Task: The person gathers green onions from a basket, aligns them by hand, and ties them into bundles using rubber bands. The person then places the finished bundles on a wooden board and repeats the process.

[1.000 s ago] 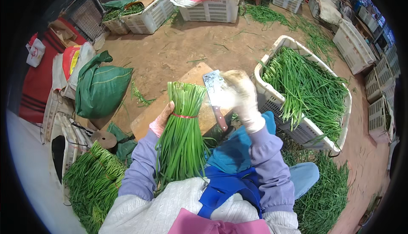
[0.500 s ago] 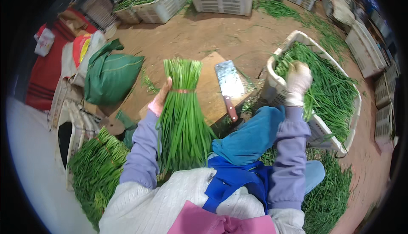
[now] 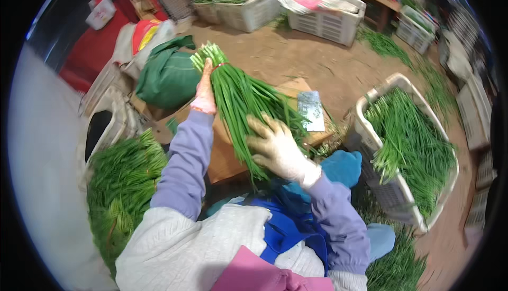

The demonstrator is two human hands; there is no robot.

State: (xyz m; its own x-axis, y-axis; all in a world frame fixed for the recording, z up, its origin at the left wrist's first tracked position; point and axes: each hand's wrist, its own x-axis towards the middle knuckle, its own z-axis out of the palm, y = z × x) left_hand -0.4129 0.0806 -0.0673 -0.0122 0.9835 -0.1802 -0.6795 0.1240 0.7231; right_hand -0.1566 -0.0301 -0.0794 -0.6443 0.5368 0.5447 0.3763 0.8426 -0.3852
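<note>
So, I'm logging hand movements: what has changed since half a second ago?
The right hand has moved left from the white crate and is now spread over the garlic chive bundle. The bundle has tilted, its cut ends swinging left and its leaves right. The left hand still holds the bundle near its red band; the cleaver still lies on the wooden board.

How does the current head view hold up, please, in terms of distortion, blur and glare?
In the head view, fisheye curvature and black corners frame the scene; in the same head view, the cleaver blade shows pale glare, the green sack looks slightly smeared, and the bundle of green stalks is fairly readable.
</note>
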